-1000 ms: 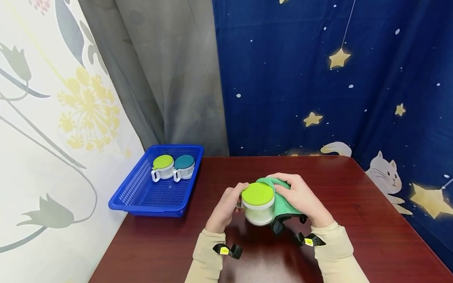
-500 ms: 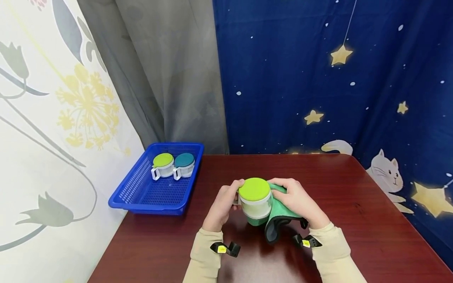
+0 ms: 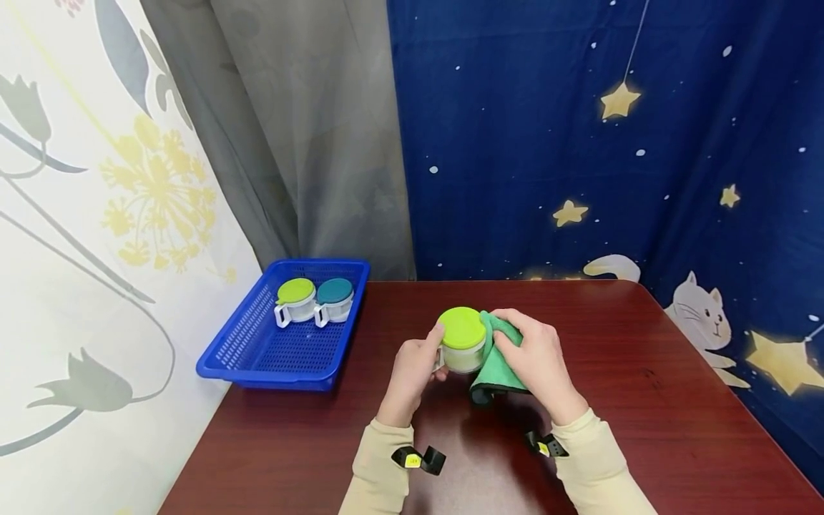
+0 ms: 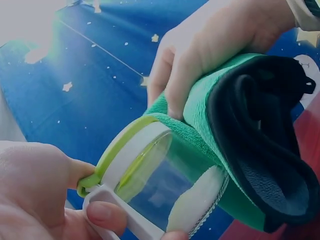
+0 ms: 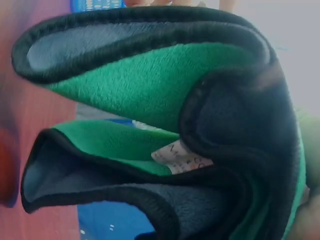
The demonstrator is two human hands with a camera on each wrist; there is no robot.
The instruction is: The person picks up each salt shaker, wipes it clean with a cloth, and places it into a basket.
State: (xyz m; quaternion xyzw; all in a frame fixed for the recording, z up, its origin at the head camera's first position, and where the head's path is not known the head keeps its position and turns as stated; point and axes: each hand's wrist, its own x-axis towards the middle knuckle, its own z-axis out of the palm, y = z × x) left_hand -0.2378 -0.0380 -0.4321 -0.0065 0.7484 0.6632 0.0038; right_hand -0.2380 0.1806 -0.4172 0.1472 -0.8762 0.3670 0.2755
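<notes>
A clear seasoning jar (image 3: 463, 342) with a lime-green lid and white handle is held up over the table. My left hand (image 3: 415, 372) grips its handle, thumb near the lid hinge. In the left wrist view the jar (image 4: 170, 180) is tilted, with white contents gathered toward its base. My right hand (image 3: 531, 354) holds a green cloth (image 3: 501, 368) with black edging against the jar's right side. The cloth (image 5: 140, 85) hangs in folds in the right wrist view, showing a dark grey back and a small white tag; it hides most of the right hand there.
At the left of the table stands a blue basket (image 3: 219, 372). Inside its far end sit a lime-lidded jar (image 3: 298, 300) and a teal-lidded jar (image 3: 335, 300), both with white handles. The dark red table (image 3: 644, 372) ends at curtains behind.
Both hands have moved the jar and cloth slightly up and away from the body. The cloth has shifted from under the jar's base to its right side.
</notes>
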